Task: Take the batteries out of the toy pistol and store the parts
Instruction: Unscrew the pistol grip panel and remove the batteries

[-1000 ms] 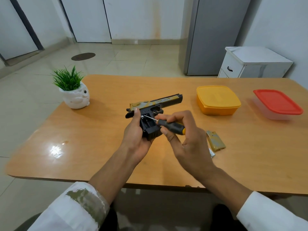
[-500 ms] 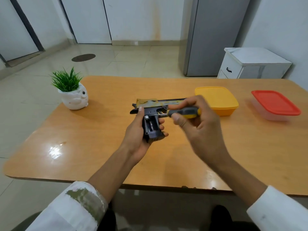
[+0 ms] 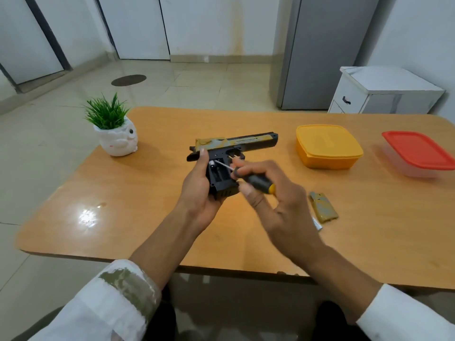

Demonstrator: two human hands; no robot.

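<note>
My left hand (image 3: 200, 190) grips the black and gold toy pistol (image 3: 236, 146) by its handle, above the middle of the table, barrel pointing right. The grip's battery bay lies open, with a silvery battery end (image 3: 211, 163) showing at its top. My right hand (image 3: 275, 200) holds a screwdriver (image 3: 258, 182) with a black and yellow handle; its metal tip touches the battery end. The gold battery cover (image 3: 323, 207) lies flat on the table right of my right hand. A small silvery piece (image 3: 317, 225) sits just in front of the cover, partly hidden.
A yellow lidded box (image 3: 327, 146) and a clear box with a red lid (image 3: 418, 153) stand at the table's (image 3: 123, 193) right side. A white owl pot with a green plant (image 3: 114, 134) stands at the far left. A white cabinet (image 3: 384, 92) is beyond the table.
My right hand had lifted the screwdriver up beside the barrel; it has come back down, and the tip is in the open battery bay again. The pistol has stayed in my left hand.
</note>
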